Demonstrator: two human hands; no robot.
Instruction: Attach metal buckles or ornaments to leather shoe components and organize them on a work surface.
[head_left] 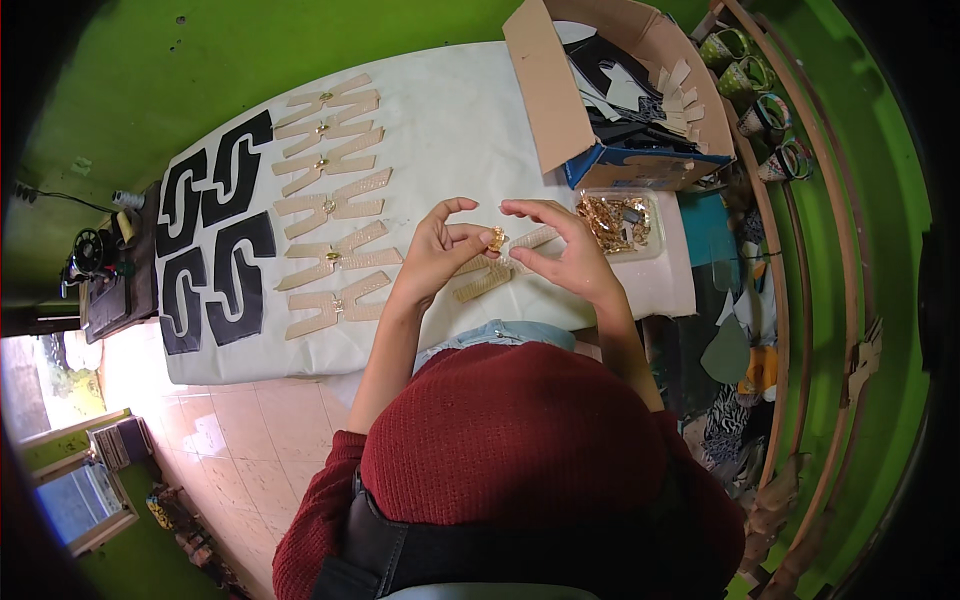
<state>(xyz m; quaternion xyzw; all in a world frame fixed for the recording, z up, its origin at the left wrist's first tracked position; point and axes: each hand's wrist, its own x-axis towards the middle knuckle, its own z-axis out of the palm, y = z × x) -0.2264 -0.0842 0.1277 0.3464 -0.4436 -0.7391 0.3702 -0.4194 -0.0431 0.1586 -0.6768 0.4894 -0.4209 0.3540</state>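
Observation:
Above the white-covered table, my left hand (440, 248) pinches a small gold-coloured metal ornament (496, 240) between thumb and fingers. Close by on the right, my right hand (568, 248) has its thumb and index finger apart, with nothing visible between them. Beneath both hands lies a beige textured strap piece (482, 284), partly hidden by the fingers. To the left, several beige straps (345, 257) lie in a column, crossed or joined at the middle, most with a gold ornament there. A clear plastic tray (655, 245) of loose gold ornaments (605, 222) stands just right of my right hand.
Black S-like cut pieces (240, 265) lie at the table's left end. A cardboard box (550, 105) full of scraps stands at the back right. A sewing machine (95, 250) is at far left. Woven shoes or bags (765, 118) hang along the wooden rack (785, 300) on the right.

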